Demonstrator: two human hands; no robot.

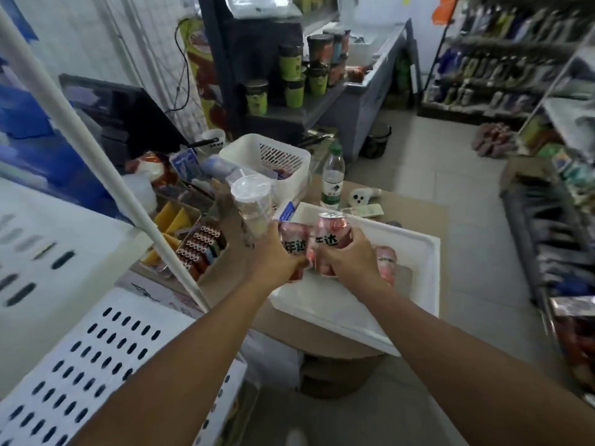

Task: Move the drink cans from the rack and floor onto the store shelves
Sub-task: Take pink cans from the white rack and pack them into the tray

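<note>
Collision is the main hazard. One pink can is held in each grip: the left hand is curled round the left can and the right hand round the right can, with both cans almost touching above the tray. A lidded cup stands just beside the left hand and could be knocked over. A third can lies in the tray, not yet moved. Slippage is possible on the swing to the shelves, since the right can is gripped low.

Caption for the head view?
Left hand grips pink can, right hand grips second can, over white tray holding third can.
</note>
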